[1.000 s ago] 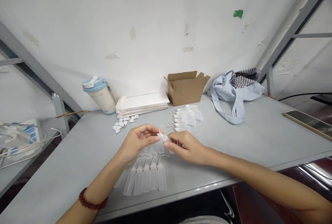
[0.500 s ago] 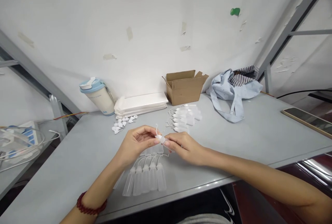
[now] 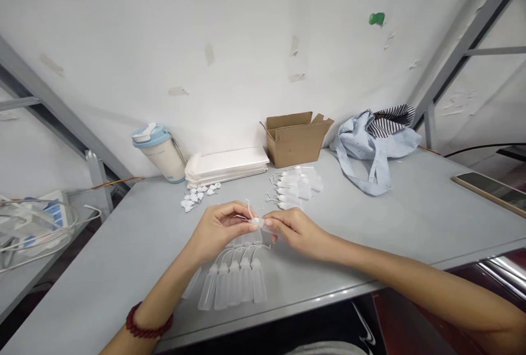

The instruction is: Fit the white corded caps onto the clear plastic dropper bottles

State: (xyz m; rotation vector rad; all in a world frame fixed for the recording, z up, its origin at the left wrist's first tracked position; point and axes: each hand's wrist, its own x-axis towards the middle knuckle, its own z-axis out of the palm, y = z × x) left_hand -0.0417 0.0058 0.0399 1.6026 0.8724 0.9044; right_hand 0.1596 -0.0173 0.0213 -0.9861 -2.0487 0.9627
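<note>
Above the grey table [image 3: 353,240], my left hand [image 3: 222,228] pinches the white cap [image 3: 257,222] of a small translucent bottle, its thin tube pointing up. My right hand [image 3: 296,233] is closed on the bottle's body, most of which the fingers hide. Just below my hands lie several translucent bottles [image 3: 234,286] in a row, their curved tubes pointing away from me. More such bottles [image 3: 293,188] lie farther back, near the box. Loose white caps [image 3: 193,199] are scattered to the left of them.
At the back stand a blue-lidded cup [image 3: 162,155], a stack of white envelopes or sheets [image 3: 228,166] and an open cardboard box [image 3: 296,144]. To the right are a light blue cloth bag [image 3: 372,149] and a phone [image 3: 493,190]. Cables and a power strip [image 3: 45,221] lie far left.
The cap and bottle between my hands have tilted to lie flatter, and my fingers have shifted slightly. The whole view has moved a little, so the scene appears slightly farther right.
</note>
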